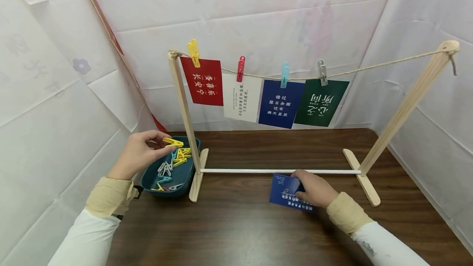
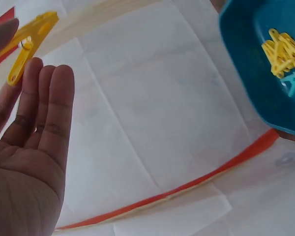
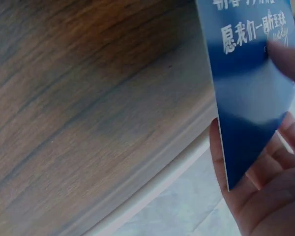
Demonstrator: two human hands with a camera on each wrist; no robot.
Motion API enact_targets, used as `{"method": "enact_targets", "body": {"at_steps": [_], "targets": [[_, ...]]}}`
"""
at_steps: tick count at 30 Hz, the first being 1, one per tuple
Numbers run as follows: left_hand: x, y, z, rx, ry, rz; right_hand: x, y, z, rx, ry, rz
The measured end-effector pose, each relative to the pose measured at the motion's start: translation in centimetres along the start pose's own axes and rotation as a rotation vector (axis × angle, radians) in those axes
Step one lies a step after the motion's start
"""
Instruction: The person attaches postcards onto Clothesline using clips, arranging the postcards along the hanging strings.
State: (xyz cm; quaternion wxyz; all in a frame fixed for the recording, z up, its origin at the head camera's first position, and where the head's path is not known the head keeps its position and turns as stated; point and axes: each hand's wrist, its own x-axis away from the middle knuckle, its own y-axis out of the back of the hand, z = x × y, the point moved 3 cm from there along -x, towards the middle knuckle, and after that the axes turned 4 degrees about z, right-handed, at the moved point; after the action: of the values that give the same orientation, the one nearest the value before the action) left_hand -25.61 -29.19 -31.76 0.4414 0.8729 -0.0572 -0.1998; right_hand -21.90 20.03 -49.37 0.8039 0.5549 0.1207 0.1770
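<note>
My left hand pinches a yellow clothespin between thumb and forefinger, just above the teal tray at the table's left edge. In the left wrist view the clothespin sits at the fingertips while the other fingers stay straight. My right hand grips a blue card with white writing, low over the table in front of the rack's white bottom rod. In the right wrist view the card stands on edge, with the thumb on its face and fingers behind it.
A wooden rack carries a twine line with red, white, blue and green cards hung by yellow, red, teal and grey pins. The tray holds several loose pins. White sheeting walls the table on three sides.
</note>
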Motion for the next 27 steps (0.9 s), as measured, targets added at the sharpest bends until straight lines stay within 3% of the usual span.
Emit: {"method": "enact_targets", "body": {"at_steps": [5,10,15,27], "targets": [[-0.1,0.2,-1.4,0.012,-0.032,0.033,-0.1,0.8,-0.1,-0.129,0.049,-0.042],[-0.7,0.2,-2.8,0.017,-0.062,0.054,-0.1,1.7,-0.6,-0.321,0.01,-0.021],[-1.4,0.1,-4.0,0.016,-0.091,0.087,0.0,2.7,-1.0,-0.446,-0.008,-0.045],[-3.8,0.5,-8.0,-0.028,-0.225,0.13,0.6,5.7,-1.5,-0.681,-0.043,-0.195]]}}
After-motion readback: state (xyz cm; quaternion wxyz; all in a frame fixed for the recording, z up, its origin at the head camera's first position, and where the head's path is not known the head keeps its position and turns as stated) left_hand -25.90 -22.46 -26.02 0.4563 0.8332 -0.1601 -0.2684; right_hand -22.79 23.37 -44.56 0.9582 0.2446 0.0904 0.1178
